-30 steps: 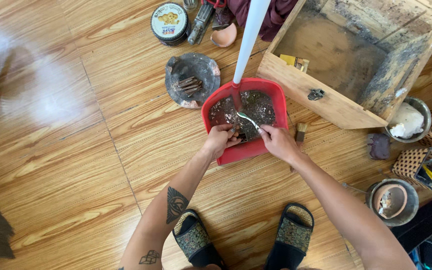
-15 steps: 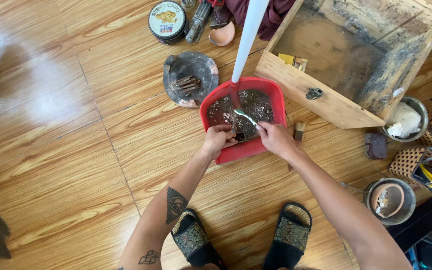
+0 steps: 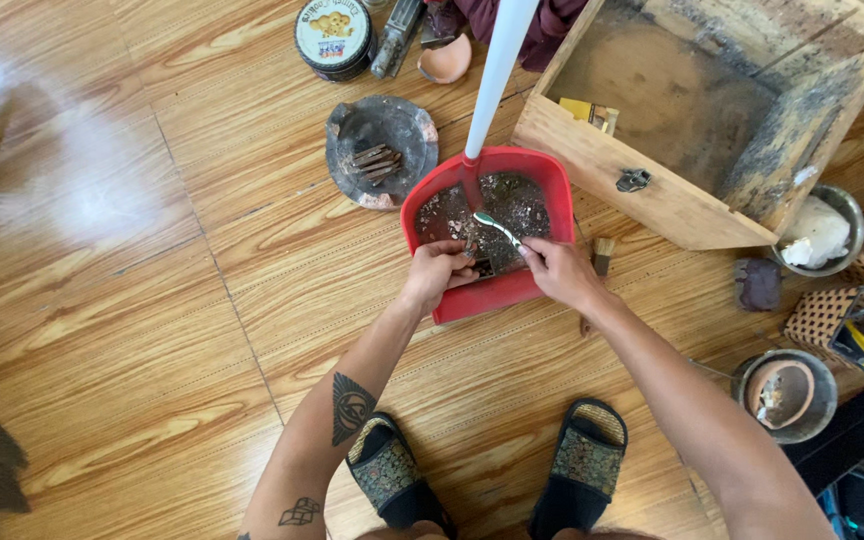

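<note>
Glossy wooden floor (image 3: pixel 152 300) carries everything, with two patterned slippers (image 3: pixel 492 470) nearest. Just beyond them the left hand (image 3: pixel 437 278) pinches a small dark piece (image 3: pixel 482 266) over the near lip of a red dustpan (image 3: pixel 452 205), fingers curled narrow around it. The right hand (image 3: pixel 557 272) holds a toothbrush (image 3: pixel 497 228) by its handle, fingers closed on it, head pointing into the pan's dark grit. That piece looks small, stiff and dusty, probably light but easy to drop; holding its edges seems safest. The toothbrush is light and slightly springy, best held low on the handle. A white handle (image 3: pixel 500 70) rises from the pan. Farther left lies a grey dish (image 3: pixel 352 130) of brown sticks, and beyond it a round tin (image 3: pixel 333 35) with a cream lid bearing a yellow picture. Far right stands an open wooden box (image 3: pixel 652 190) with a small yellow packet (image 3: pixel 592 113) inside.
</note>
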